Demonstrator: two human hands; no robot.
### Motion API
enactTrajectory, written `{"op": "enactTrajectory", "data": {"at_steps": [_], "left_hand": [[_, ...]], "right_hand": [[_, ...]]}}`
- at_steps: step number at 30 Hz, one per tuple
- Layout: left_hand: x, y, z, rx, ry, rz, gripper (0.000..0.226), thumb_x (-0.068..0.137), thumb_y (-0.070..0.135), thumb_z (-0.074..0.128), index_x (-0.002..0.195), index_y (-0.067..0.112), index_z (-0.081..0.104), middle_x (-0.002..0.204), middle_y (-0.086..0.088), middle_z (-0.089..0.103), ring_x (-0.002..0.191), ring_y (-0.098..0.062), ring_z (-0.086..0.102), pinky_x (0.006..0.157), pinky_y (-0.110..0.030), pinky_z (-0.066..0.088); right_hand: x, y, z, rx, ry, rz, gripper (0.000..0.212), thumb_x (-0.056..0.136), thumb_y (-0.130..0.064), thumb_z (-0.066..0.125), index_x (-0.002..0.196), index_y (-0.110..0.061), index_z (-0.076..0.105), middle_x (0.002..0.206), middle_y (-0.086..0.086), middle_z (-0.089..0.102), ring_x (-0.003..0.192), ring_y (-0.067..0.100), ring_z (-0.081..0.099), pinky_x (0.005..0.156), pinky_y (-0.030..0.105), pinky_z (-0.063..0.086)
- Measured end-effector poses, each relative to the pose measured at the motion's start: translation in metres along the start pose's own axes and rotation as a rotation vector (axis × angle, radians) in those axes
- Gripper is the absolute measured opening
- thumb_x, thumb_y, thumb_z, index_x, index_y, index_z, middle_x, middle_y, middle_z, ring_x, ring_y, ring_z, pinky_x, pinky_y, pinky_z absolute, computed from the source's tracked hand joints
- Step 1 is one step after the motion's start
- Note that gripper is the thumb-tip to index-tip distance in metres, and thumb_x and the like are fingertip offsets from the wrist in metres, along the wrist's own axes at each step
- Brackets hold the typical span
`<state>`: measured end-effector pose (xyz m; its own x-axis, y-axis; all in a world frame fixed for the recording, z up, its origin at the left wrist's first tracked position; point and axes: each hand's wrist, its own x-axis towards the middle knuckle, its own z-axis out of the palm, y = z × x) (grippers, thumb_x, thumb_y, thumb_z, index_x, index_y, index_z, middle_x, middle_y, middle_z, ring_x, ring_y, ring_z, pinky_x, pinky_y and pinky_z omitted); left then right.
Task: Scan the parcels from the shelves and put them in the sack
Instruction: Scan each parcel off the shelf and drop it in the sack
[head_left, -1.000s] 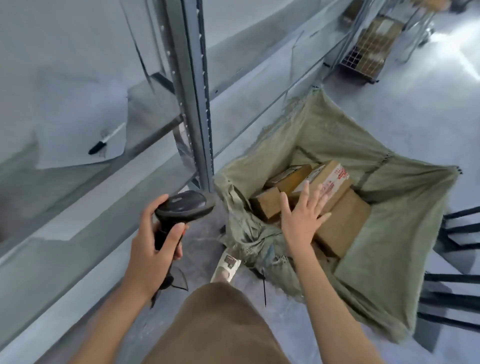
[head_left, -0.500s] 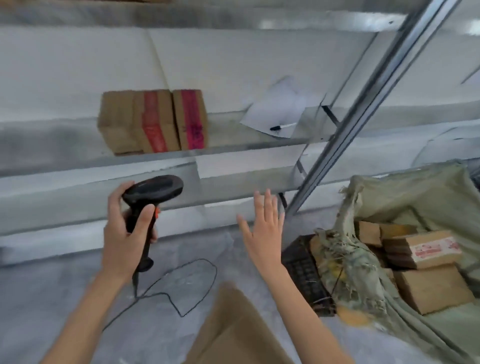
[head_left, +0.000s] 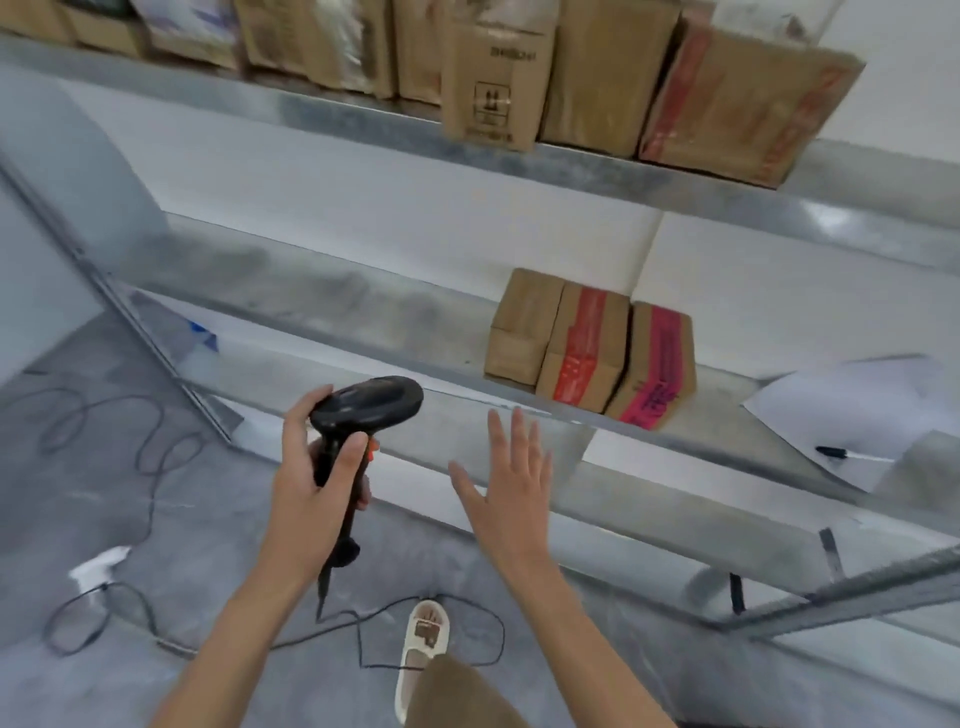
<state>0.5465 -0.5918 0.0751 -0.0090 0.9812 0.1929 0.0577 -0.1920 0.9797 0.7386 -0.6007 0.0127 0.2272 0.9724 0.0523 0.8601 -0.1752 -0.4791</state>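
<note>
Sack and its boxes have dropped out of view; a second ago the right hand (head_left: 511, 499) lay flat over the parcels inside it, and half a second ago the sack was still at the right edge. Now the view faces the shelves, which suggests one parcel is delivered and the next pick is starting. That right hand is bare, fingers straight and spread, raised just below the front lip of the middle shelf (head_left: 363, 317) and holding nothing. The left hand (head_left: 311, 493) grips the handle of the black scanner (head_left: 371, 402), thumb across the front, head pointing right toward the shelf, much as before

Three small parcels (head_left: 589, 353) stand together on the middle shelf, up and right of the open hand, the nearest one with pink tape sitting close to the shelf's front edge. A row of larger boxes (head_left: 597, 78) fills the upper shelf, one overhanging its lip. Space between the two shelves looks generous for reaching in. On the floor the scanner cable (head_left: 363, 623) loops round the slippered foot (head_left: 426, 639), probably a snag risk when turning back
</note>
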Motion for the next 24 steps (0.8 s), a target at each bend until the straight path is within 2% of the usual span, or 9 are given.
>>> {"op": "enactTrajectory", "data": {"at_steps": [4,8,12,21,24], "left_hand": [[0.065,-0.008,0.017,0.009,-0.032,0.006,0.036,0.101,0.026,0.056,0.130,0.043,0.044,0.084,-0.005,0.067,0.053,-0.027,0.054,0.053,-0.036,0.049],[0.130,-0.024,0.040,-0.019,-0.093,-0.030,0.039,0.096,0.029,0.054,0.132,0.040,0.043,0.085,-0.009,0.067,0.053,-0.028,0.053,0.056,-0.041,0.049],[0.177,-0.049,0.059,-0.027,-0.143,-0.035,0.035,0.101,0.028,0.055,0.132,0.038,0.043,0.084,-0.010,0.065,0.051,-0.029,0.052,0.055,-0.043,0.047],[0.201,-0.068,0.061,-0.041,-0.163,-0.099,0.038,0.096,0.025,0.054,0.127,0.045,0.047,0.086,-0.011,0.067,0.050,-0.029,0.050,0.051,-0.037,0.047],[0.203,-0.072,0.059,-0.047,-0.156,-0.124,0.039,0.096,0.023,0.053,0.127,0.046,0.047,0.086,-0.013,0.066,0.050,-0.031,0.049,0.050,-0.039,0.046]], "right_hand": [[0.071,-0.009,-0.002,-0.038,-0.052,0.078,0.078,0.100,-0.064,0.032,0.160,-0.028,-0.003,0.166,-0.002,-0.019,0.153,0.024,-0.021,0.124,0.045,-0.012],[0.141,-0.005,-0.001,-0.044,-0.030,0.132,0.079,0.101,-0.062,0.034,0.160,-0.026,-0.004,0.166,-0.001,-0.020,0.152,0.023,-0.024,0.123,0.046,-0.013],[0.206,0.004,0.008,-0.095,0.009,0.195,0.080,0.099,-0.063,0.036,0.161,-0.026,0.001,0.167,0.002,-0.016,0.152,0.028,-0.021,0.120,0.049,-0.017],[0.275,0.020,0.013,-0.281,-0.079,0.248,0.089,0.096,-0.070,0.031,0.161,-0.021,-0.006,0.169,0.006,-0.007,0.153,0.034,-0.016,0.120,0.059,-0.011],[0.273,0.023,0.017,-0.331,-0.099,0.223,0.090,0.094,-0.070,0.037,0.161,-0.024,-0.003,0.169,0.004,-0.010,0.152,0.038,-0.016,0.118,0.063,-0.013]]}}
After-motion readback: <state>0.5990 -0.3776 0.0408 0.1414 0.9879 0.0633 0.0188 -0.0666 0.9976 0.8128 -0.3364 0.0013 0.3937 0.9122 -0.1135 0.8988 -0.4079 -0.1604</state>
